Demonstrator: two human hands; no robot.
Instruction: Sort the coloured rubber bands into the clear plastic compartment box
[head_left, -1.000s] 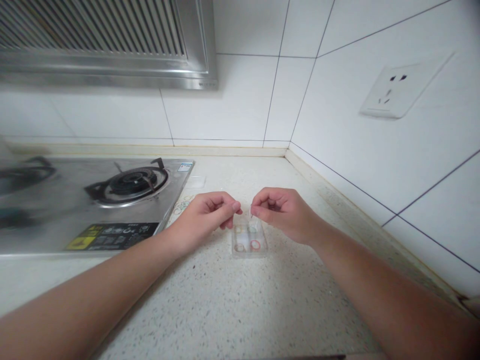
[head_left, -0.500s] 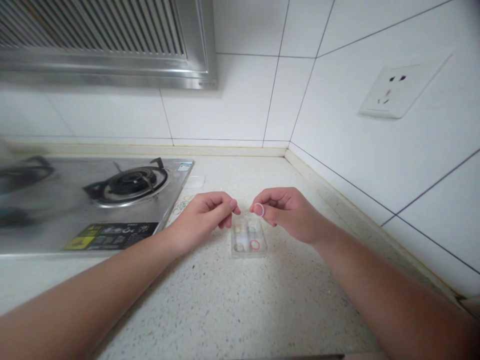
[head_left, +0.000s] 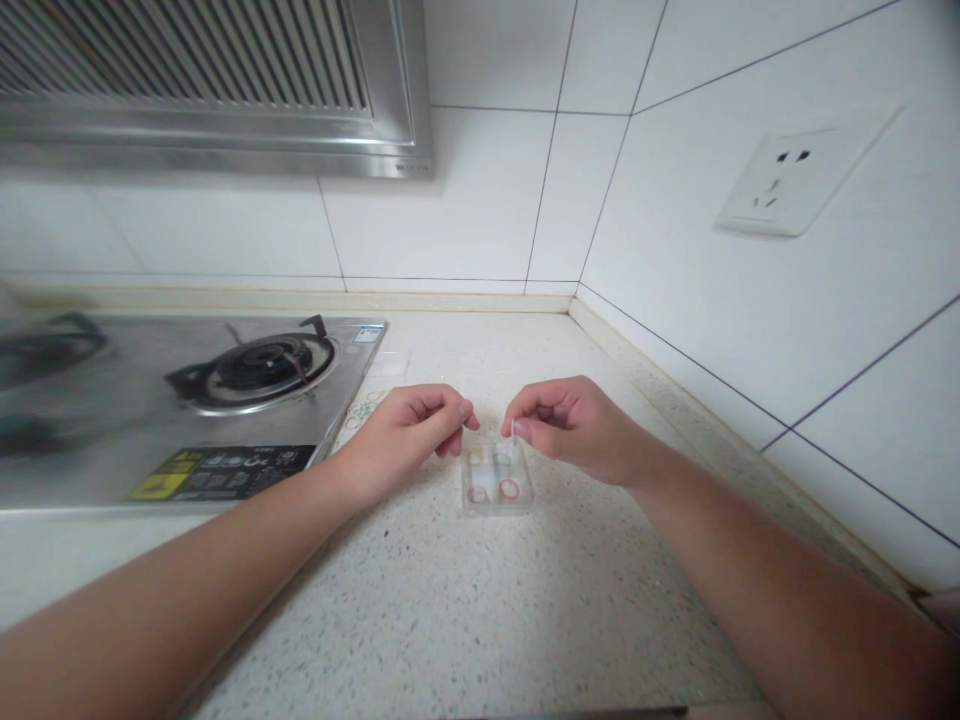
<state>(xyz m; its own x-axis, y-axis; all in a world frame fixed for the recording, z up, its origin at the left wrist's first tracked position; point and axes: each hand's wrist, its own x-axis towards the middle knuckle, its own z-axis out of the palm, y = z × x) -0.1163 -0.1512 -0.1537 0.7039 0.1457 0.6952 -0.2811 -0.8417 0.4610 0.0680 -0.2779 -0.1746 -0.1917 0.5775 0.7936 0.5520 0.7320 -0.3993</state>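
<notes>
My right hand (head_left: 559, 418) pinches a small white ring (head_left: 514, 431) between thumb and forefinger. The ring now shows almost edge-on, above the far right corner of a clear plastic box (head_left: 497, 508). Inside the box, a red ring (head_left: 509, 490) lies at the near right and a greyish ring (head_left: 478, 494) at the near left. A yellowish ring (head_left: 475, 457) and a faint green one sit in the far compartments. My left hand (head_left: 427, 420) is closed just left of the box, thumb against forefinger; whether anything is between them is hidden.
Several thin coloured rings (head_left: 363, 410) lie on the counter behind my left wrist, near a clear flat lid (head_left: 391, 363). A steel gas hob (head_left: 262, 360) is at left, under a range hood (head_left: 405, 160). A wall socket (head_left: 780, 180) is at right.
My right fingers have turned the white ring from nearly face-on to edge-on and it sits slightly lower. My left hand and the box stay about where they were.
</notes>
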